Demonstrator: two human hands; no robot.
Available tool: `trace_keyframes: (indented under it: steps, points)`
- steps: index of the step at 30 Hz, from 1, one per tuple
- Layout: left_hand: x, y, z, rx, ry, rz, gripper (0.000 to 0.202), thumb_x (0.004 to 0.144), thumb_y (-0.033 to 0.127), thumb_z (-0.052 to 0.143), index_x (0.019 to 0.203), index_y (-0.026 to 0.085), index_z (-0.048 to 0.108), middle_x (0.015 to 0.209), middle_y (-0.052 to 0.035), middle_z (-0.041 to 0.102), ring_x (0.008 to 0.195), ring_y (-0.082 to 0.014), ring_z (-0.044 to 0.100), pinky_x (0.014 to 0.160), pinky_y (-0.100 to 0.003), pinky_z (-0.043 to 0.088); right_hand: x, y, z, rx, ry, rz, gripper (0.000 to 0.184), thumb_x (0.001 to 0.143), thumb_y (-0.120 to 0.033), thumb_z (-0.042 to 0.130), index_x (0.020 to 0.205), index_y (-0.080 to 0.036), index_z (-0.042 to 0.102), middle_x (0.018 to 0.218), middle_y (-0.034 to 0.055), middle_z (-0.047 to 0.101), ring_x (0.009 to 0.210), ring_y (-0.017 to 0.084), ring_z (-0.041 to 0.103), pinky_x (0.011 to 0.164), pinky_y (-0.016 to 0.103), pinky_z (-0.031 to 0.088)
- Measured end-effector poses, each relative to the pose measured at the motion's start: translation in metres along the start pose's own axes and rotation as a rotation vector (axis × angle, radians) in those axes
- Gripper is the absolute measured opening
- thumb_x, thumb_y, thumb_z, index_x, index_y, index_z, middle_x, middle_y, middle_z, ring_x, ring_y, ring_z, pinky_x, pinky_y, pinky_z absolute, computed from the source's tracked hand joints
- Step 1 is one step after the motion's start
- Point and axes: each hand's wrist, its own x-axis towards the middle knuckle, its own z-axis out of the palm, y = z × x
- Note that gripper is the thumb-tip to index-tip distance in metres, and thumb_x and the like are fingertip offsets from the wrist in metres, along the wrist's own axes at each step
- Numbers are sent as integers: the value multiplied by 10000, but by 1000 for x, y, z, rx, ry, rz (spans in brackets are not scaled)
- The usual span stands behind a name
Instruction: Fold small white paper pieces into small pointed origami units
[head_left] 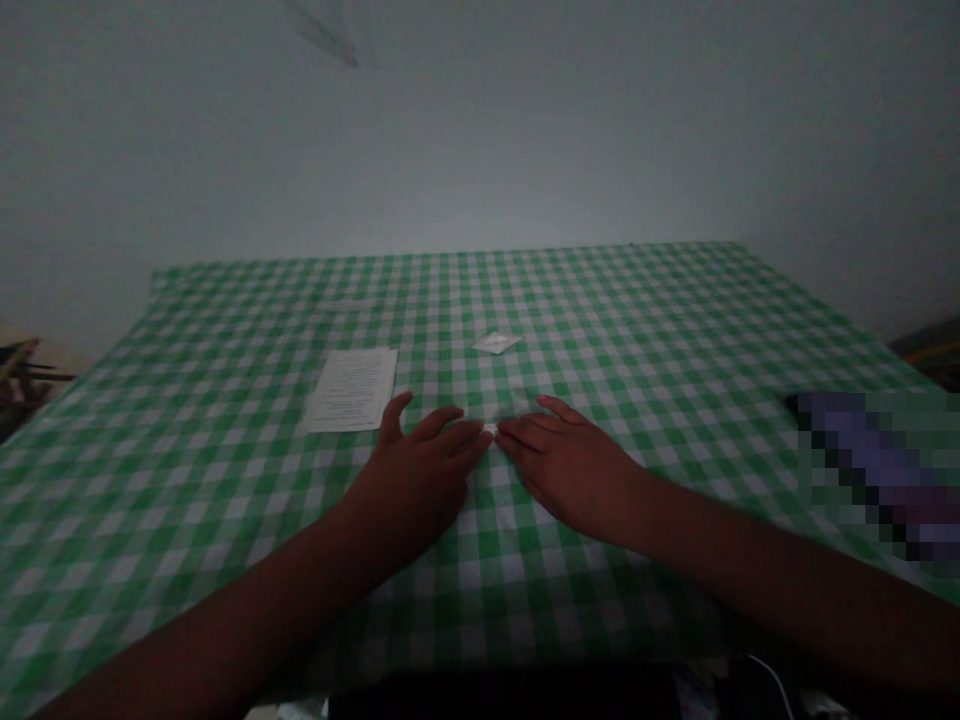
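Note:
A small piece of white paper lies on the checked cloth, mostly covered by my fingertips. My left hand presses its thumb and forefinger on the paper's left side, while its outer fingers are lifted and spread. From the other side, my right hand has its fingertips closed on the paper, with one finger raised. The fingertips of both hands almost meet. Just beyond them sits a folded, diamond-shaped white paper. To the left of my left hand is a small stack of printed sheets.
A green and white checked tablecloth covers the table, which stands against a pale wall. A dark purplish item, blurred into blocks, lies at the right. A faint, flat, pale strip rests toward the back left.

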Motion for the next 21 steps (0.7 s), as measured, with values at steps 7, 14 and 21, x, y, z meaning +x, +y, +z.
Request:
trace_keyframes:
  steps: [7,14,21]
  points:
    - [-1,9,-2,74,-1,-41,494,822,147,563,1304,252,587,1387,-56,587,1298,-338,471,1119,-691,155,-1,-3,-1,-1,-5,30,397,984,-178,424,1351,-126,566,1374,97,587,1259,248,515,1190,504,262]
    - [1,7,-6,53,-14,-122,450,814,212,615,1254,305,633,1409,-96,542,1330,-354,431,1101,-674,221,-2,-7,-8,-17,14,182,359,985,-273,456,1292,-222,635,1413,125,539,1377,377,361,1124,623,254]
    - [5,3,-6,50,-3,-126,364,845,209,580,1185,305,670,1452,-81,501,1349,-356,405,1096,-677,226,-2,-3,-10,63,-24,193,376,960,-267,501,1318,-253,614,1485,114,469,1406,388,300,1097,621,264]
